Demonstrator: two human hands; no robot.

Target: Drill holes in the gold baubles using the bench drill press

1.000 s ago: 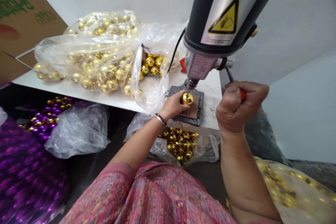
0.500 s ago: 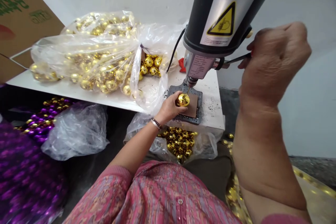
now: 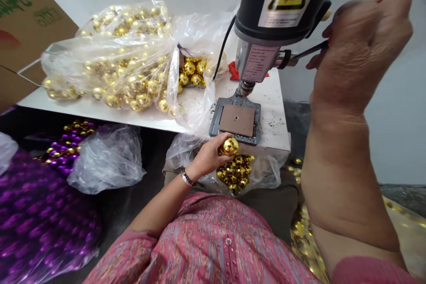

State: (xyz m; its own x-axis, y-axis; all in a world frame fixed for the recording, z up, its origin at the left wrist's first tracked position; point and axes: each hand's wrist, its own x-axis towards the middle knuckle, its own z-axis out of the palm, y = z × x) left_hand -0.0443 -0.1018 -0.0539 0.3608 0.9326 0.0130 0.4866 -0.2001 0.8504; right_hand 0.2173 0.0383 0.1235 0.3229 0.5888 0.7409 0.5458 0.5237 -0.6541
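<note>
A shiny gold ball (image 3: 230,146) is pinched in my left hand (image 3: 211,155), in front of the drill press base and above an open plastic bag of gold balls (image 3: 234,172). My right hand (image 3: 369,49) is closed around the feed lever (image 3: 311,49) on the right side of the drill press (image 3: 262,49). Under the chuck (image 3: 246,88) a brown square board (image 3: 237,120) with a small hole lies on the grey metal base (image 3: 217,117).
Clear bags of gold balls (image 3: 133,75) cover the left of the white table (image 3: 146,123). A cardboard box (image 3: 29,31) stands far left. Purple balls in a bag (image 3: 43,213) sit lower left. A black cable (image 3: 223,49) hangs beside the drill, and a red scrap (image 3: 234,71) lies behind it.
My left hand has drawn the gold ball off the brown board toward me, over the bag. My right hand stays on the lever. The whole view has shifted slightly.
</note>
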